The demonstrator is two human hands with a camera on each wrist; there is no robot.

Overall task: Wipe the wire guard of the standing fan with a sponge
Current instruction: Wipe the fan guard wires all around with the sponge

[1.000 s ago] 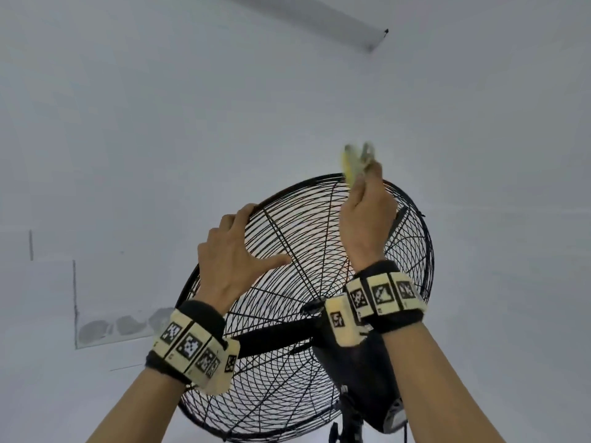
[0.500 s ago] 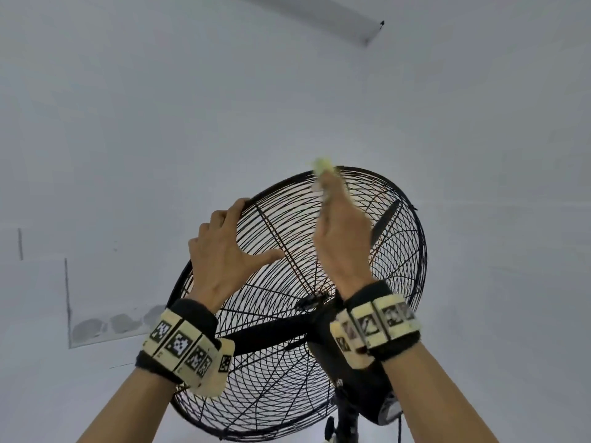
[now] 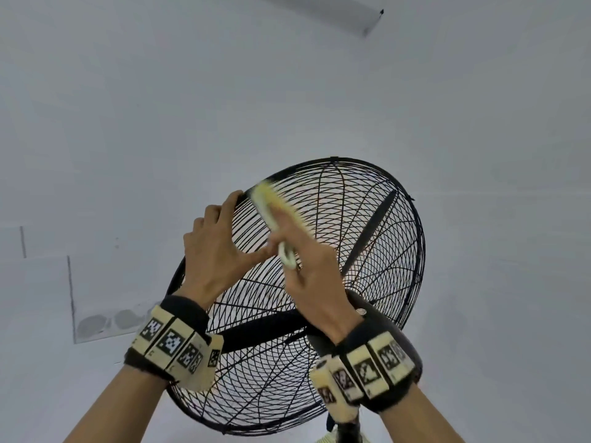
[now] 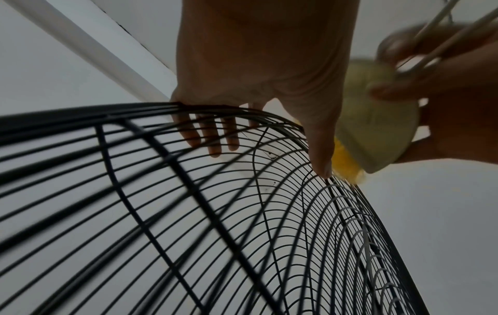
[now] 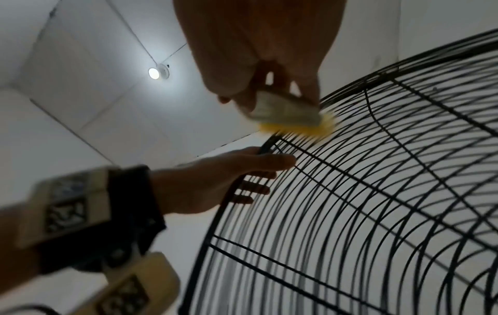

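Wire guard (image 3: 358,238): black, tilted.
Left hand (image 3: 214,251): raised, grip curled over guard rim.
Right hand (image 3: 315,276): raised, grip grasping sponge (image 3: 271,207) against wires.

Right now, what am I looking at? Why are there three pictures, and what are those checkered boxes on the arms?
A person is cleaning a big standing fan. One camera sits on their head; one sits on each wrist, so you get three pictures. The checkered bands are worn on the wrists. The left hand takes a grip on the rim of the black wire guard, fingers hooked through the wires. The right hand holds a yellow sponge against the wires near the top. Behind is a plain white wall.
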